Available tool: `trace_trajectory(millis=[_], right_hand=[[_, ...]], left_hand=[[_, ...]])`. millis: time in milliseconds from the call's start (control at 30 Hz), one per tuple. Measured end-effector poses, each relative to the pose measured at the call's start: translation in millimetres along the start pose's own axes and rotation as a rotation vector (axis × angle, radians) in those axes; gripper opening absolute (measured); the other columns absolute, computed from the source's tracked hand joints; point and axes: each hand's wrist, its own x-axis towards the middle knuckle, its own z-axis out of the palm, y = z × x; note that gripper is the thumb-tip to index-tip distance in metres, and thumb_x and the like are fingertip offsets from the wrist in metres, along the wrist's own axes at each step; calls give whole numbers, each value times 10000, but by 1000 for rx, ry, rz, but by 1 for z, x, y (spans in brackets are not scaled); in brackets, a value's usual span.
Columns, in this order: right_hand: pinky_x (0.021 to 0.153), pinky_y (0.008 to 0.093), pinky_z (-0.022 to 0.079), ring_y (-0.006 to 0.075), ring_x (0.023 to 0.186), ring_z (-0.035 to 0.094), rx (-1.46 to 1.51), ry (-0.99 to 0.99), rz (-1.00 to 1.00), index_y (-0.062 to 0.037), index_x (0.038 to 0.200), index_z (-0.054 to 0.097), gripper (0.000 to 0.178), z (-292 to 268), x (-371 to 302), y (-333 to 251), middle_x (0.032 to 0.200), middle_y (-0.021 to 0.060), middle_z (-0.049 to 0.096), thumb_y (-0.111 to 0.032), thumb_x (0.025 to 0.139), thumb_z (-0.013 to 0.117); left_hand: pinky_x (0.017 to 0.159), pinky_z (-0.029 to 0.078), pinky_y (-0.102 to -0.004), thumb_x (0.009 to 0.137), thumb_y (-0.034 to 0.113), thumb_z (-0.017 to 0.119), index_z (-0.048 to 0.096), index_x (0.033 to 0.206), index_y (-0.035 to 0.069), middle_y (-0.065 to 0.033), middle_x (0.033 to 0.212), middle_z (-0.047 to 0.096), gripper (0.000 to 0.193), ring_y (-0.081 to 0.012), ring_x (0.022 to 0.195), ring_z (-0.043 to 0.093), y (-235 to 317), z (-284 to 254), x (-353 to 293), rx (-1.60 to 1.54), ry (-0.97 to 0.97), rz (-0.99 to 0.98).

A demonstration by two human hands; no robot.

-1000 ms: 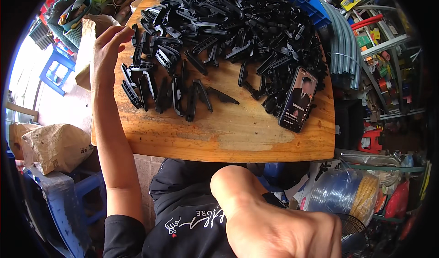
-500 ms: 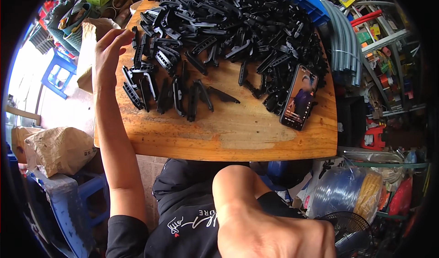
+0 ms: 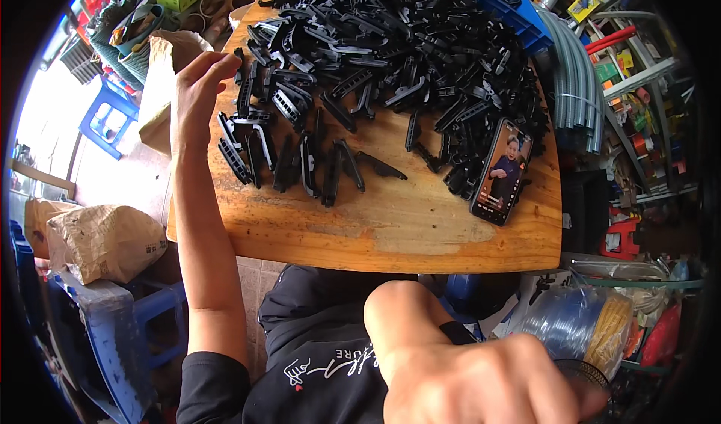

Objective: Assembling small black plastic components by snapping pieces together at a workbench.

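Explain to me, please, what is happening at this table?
A person's left hand is at the left side of a wooden table, its fingers close to the loose black parts heaped there; whether it grips one is unclear. The right hand is raised near the camera, away from the heap, with no held thing visible. A lit phone rests at the heap's near right edge.

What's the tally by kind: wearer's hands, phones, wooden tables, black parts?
Hands: 2 (left hand, right hand)
Phone: 1
Wooden table: 1
Black parts: too heaped to count
Total: 4, black parts excluded
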Motion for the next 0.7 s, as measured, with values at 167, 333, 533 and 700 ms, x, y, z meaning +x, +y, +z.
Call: trace_trajectory(millis=[167, 333, 533, 700], right_hand=[[606, 388, 465, 144, 350, 320, 343, 214, -53, -36, 509, 462, 545, 10, 5, 8, 465, 29, 338, -316, 976, 480], [466, 338, 397, 139, 340, 300, 361, 337, -33, -23, 489, 445, 557, 21, 9, 7, 452, 32, 322, -299, 970, 495], [428, 317, 387, 134, 343, 309, 371, 311, -2, -12, 517, 462, 532, 14, 9, 7, 460, 41, 346, -283, 974, 495], [432, 325, 419, 130, 346, 324, 346, 216, 46, -9, 550, 492, 511, 7, 9, 2, 472, 46, 385, -295, 973, 501]], left_hand=[[804, 422, -285, 811, 322, 647, 692, 922, 63, -12, 857, 661, 286, -108, 867, 596, 5, 5, -1, -70, 25, 24], [812, 423, -292, 810, 321, 646, 693, 923, 67, -11, 862, 663, 282, -111, 874, 600, 8, 5, -1, -64, 34, 15], [812, 425, -292, 810, 317, 646, 694, 934, 65, -15, 870, 667, 285, -111, 873, 600, 7, 3, -2, -65, 42, 14], [813, 426, -294, 812, 316, 645, 693, 935, 64, -13, 874, 670, 284, -110, 876, 601, 8, 3, -2, -71, 21, 30]])
